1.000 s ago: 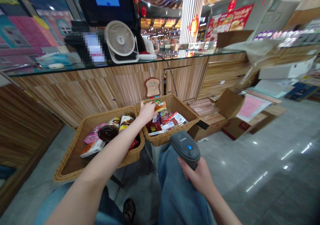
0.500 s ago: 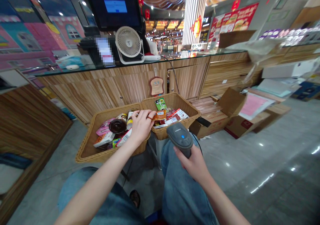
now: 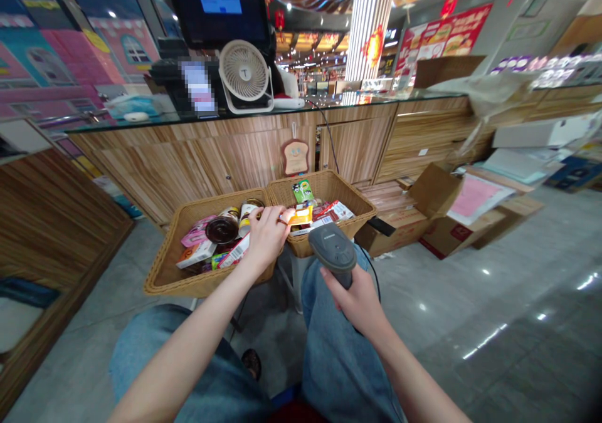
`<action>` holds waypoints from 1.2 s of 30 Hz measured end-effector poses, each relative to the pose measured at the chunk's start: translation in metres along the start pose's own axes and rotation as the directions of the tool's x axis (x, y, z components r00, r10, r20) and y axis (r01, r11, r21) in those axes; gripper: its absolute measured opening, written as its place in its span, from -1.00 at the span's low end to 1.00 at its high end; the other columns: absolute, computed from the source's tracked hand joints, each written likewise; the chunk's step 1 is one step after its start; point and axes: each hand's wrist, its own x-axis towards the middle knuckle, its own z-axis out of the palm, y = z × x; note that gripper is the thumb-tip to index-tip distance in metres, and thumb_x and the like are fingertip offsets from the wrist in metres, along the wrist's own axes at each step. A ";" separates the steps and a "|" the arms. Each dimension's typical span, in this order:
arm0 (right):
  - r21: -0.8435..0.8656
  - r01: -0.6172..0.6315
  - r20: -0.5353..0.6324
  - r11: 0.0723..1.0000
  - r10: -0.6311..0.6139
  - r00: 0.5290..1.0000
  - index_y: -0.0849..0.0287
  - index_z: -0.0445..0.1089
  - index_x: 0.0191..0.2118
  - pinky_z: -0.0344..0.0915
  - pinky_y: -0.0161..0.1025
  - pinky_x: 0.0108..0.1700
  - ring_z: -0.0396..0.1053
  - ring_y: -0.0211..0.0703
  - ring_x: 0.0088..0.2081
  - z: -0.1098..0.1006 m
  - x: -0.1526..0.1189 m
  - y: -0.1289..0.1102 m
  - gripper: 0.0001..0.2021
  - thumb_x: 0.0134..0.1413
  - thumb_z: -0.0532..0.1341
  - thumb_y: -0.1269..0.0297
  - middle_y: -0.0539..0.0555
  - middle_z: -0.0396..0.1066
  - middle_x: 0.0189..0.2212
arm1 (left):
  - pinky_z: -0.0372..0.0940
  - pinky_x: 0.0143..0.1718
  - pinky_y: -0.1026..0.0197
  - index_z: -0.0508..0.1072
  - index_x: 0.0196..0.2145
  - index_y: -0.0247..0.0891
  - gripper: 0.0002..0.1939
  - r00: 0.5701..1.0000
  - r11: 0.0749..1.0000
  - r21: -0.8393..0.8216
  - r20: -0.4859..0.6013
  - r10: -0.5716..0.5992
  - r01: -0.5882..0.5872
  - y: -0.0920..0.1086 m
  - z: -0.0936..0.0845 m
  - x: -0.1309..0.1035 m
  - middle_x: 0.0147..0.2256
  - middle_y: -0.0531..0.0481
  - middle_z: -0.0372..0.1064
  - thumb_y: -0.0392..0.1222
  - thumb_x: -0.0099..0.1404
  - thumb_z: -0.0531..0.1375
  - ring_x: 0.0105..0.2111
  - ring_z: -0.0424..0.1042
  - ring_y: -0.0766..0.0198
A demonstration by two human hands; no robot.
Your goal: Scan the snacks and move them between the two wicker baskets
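Note:
My left hand (image 3: pixel 268 235) pinches a small orange-yellow snack packet (image 3: pixel 301 215) over the near left edge of the right wicker basket (image 3: pixel 364 203). Bright light falls on the packet. In my right hand (image 3: pixel 360 297) is a dark grey barcode scanner (image 3: pixel 333 247), its head pointing forward at the packet from a short way off. Inside the right basket lie a green packet (image 3: pixel 302 191) and several red and white packs. The left wicker basket (image 3: pixel 162 266), partly behind my left forearm, holds a dark round-lidded jar (image 3: pixel 221 234), cans, a white-orange box (image 3: pixel 196 254) and a pink pack.
Behind the baskets runs a wood-grain counter (image 3: pixel 188 153) with a glass top, bearing a white fan (image 3: pixel 244 72) and a monitor (image 3: pixel 219 9). A toast-shaped board (image 3: pixel 296 158) hangs on its front. Open cardboard boxes (image 3: pixel 446 229) stand on the floor at right.
The packet has brightened under light. The scanner has shifted slightly left and up, and its blue light no longer shows. My left hand stays at almost the same place.

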 end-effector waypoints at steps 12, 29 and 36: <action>0.012 0.007 -0.005 1.000 -0.007 1.000 0.12 0.49 -0.19 0.39 -0.24 -0.48 0.56 0.06 -0.43 -0.004 -0.002 0.002 -0.76 0.27 0.30 0.04 0.07 0.53 -0.55 | 0.05 0.18 -0.16 0.46 0.17 -0.18 -0.64 0.994 0.996 -0.007 0.053 -0.092 0.092 -0.006 -0.007 0.004 0.05 -0.21 0.52 -0.18 0.44 0.23 0.06 0.42 -0.06; 0.067 -0.073 0.051 0.995 0.069 0.996 0.11 0.43 -0.31 0.22 -0.31 -0.62 0.23 -0.18 -0.71 -0.011 0.003 0.020 -0.70 0.27 0.31 -0.03 -0.12 0.23 -0.77 | 0.03 0.29 -0.33 0.40 0.30 -0.29 -0.44 0.957 0.960 0.167 0.149 -0.250 0.225 -0.077 0.000 0.046 0.23 -0.36 0.35 0.00 0.44 0.20 0.24 0.24 -0.25; 0.184 -0.263 0.172 0.947 0.232 0.957 0.10 0.31 -0.32 0.16 -0.35 -0.64 0.13 -0.27 -0.73 -0.013 0.003 0.028 -0.59 0.25 0.30 -0.15 -0.15 0.19 -0.76 | -0.13 0.42 -0.38 0.43 0.30 -0.13 -0.47 0.889 0.950 0.043 0.366 0.273 -0.310 -0.065 0.082 0.122 0.32 -0.19 0.34 -0.34 0.42 0.12 0.39 0.15 -0.11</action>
